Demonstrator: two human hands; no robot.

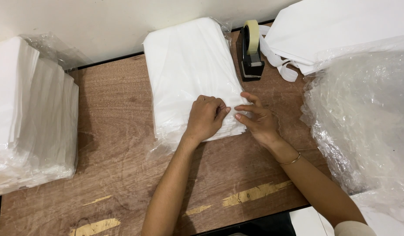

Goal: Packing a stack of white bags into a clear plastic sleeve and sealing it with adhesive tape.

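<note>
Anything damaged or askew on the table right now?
The tabletop is worn: the brown surface is scraped away in pale patches along the near edge. The white stack under both hands lies square; nothing spilled.

left hand (206,117) curled, right hand (258,119) pinching (fingertips nearly touching)
</note>
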